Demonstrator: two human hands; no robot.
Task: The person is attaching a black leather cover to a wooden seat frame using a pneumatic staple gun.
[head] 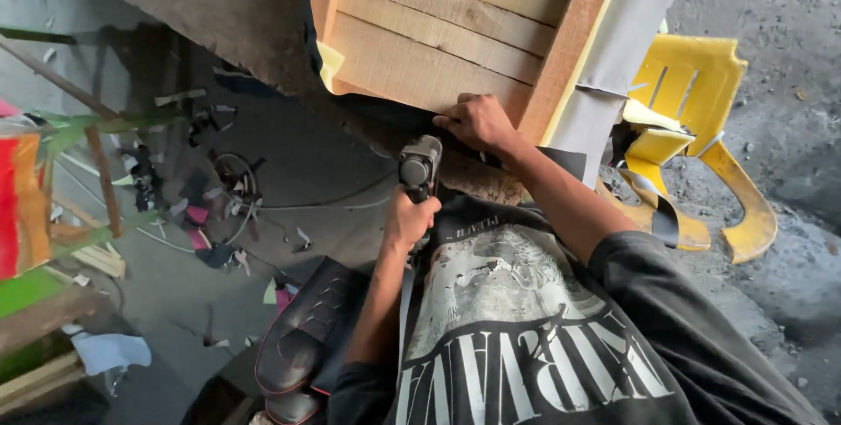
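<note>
Left hand (407,219) grips the stapler (420,165); right hand (477,123) presses fabric (385,118) flat on the frame (455,31). Stapling step; nose needs seating on the edge.

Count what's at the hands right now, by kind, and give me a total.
Hands: 2, the left hand gripping the tool, the right hand pressing on the fabric
Staple gun: 1
Wooden slat frame: 1
Black fabric along the frame's edge: 1
Yellow plastic chair on the ground: 1
Total: 6
</note>
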